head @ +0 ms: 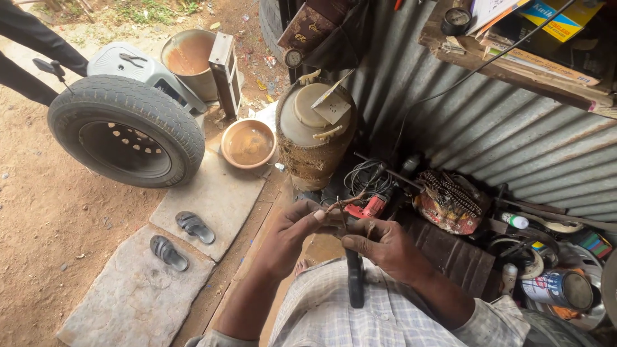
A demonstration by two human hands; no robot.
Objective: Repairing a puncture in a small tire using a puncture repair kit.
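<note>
The two hands meet low in the middle, the left hand (297,232) just left of the right hand (379,247), with a dark tool (354,279) hanging down between them. Behind the hands stands a drum (315,138). A bowl (249,144) sits on a slab (215,199) just left of the drum. Two sandals (182,239) lie nearer, left of the hands. A tyre (126,130) stands far left, with a bucket (189,61) behind it. A tin (558,289) sits far right, under a shelf (514,71).
</note>
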